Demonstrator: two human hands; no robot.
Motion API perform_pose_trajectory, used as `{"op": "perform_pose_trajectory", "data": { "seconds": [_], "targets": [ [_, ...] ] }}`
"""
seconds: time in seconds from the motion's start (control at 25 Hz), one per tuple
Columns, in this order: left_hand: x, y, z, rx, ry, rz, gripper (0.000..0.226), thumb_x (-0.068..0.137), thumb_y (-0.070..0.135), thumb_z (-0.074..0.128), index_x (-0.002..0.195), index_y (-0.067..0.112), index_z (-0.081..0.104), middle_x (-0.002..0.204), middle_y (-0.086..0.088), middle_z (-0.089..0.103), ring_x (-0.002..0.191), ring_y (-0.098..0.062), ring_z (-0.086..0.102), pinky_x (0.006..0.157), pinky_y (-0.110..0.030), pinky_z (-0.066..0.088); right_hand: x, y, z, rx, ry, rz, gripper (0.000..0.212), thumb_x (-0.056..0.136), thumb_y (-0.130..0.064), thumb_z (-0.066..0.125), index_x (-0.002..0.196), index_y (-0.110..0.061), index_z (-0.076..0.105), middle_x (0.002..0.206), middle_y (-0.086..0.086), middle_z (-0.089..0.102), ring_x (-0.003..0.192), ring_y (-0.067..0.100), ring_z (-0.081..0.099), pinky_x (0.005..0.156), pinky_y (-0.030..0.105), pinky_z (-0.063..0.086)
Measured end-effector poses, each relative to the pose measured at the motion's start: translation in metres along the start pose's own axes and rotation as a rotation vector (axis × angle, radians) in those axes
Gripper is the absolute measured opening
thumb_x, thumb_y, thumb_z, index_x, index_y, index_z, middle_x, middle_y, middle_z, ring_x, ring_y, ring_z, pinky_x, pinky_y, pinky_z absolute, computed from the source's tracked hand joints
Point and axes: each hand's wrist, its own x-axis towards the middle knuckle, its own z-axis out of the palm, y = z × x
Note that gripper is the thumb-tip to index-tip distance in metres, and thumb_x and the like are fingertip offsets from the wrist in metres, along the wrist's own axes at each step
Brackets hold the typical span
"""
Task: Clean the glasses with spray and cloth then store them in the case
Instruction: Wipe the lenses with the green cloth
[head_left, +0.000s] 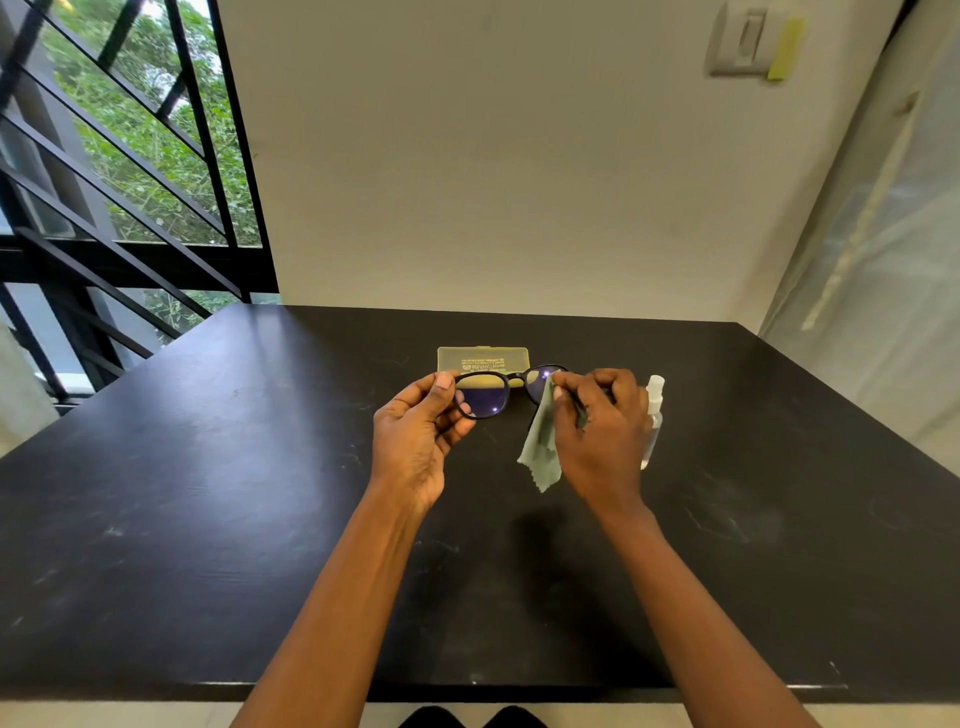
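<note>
Left hand: left hand (415, 441) pinches the left rim of the black round-framed plastic glasses (506, 392), thumb on top, and holds them above the table.
Right hand: right hand (602, 426), at 3 o'clock from the left hand, pinches the pale green microfibre cloth (540, 452) against the right lens.
Table: black matte wooden table (208, 519) lies under both hands.
Case: translucent yellow rectangular plastic case (483, 358) lies closed at 12 o'clock from the glasses.
Cloth: lower corner hangs down at 6 o'clock.
Bottle: small clear plastic spray bottle (653, 415) lies at 3 o'clock, partly hidden behind the right hand.
</note>
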Motion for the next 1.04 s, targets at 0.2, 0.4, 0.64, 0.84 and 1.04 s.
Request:
{"op": "perform_pose_trajectory", "data": {
  "seconds": [0.2,0.4,0.64,0.84,1.04],
  "targets": [
    [0.001,-0.002,0.003,-0.036,-0.014,0.001,0.013,0.090,0.011,0.054,0.094,0.007,0.066,0.067,-0.004,0.066,0.056,-0.010,0.061,0.055,-0.021,0.056,-0.008,-0.003,0.003,-0.166,-0.038,-0.014,0.056,0.083,-0.055,0.041,0.115,-0.015,0.064,0.112,0.011,0.059,0.105,0.025,0.043,0.080,0.036,0.028],
    [0.001,-0.002,0.006,-0.028,-0.007,0.009,0.013,0.090,0.011,0.053,0.088,0.009,0.067,0.062,-0.003,0.065,0.054,-0.009,0.060,0.054,-0.020,0.055,-0.012,0.001,0.016,-0.257,0.002,-0.172,0.045,0.087,-0.042,0.045,0.123,-0.018,0.057,0.121,0.001,0.040,0.105,0.025,0.036,0.074,0.042,0.040],
    [0.003,-0.004,0.001,-0.034,0.012,0.016,0.014,0.091,0.010,0.053,0.087,0.009,0.066,0.060,-0.004,0.063,0.053,-0.010,0.059,0.050,-0.018,0.053,-0.023,0.014,0.014,-0.282,0.082,-0.337,0.033,0.082,-0.022,0.051,0.111,-0.017,0.067,0.111,0.000,0.056,0.101,0.024,0.041,0.068,0.047,0.048],
    [0.004,-0.003,-0.004,-0.033,0.004,0.014,0.014,0.091,0.011,0.052,0.086,0.009,0.066,0.057,-0.001,0.064,0.053,-0.010,0.058,0.051,-0.018,0.053,-0.021,0.017,0.012,-0.279,0.071,-0.181,0.037,0.083,-0.022,0.045,0.112,-0.018,0.067,0.106,0.004,0.066,0.101,0.023,0.038,0.067,0.049,0.047],
    [0.003,-0.006,-0.003,-0.035,-0.015,0.030,0.014,0.091,0.011,0.052,0.092,0.007,0.066,0.062,-0.004,0.062,0.054,-0.011,0.058,0.051,-0.019,0.053,-0.013,-0.004,0.014,-0.307,-0.002,-0.110,0.055,0.074,-0.025,0.036,0.124,-0.023,0.058,0.120,-0.001,0.054,0.104,0.024,0.033,0.071,0.038,0.030]
  ]
}}
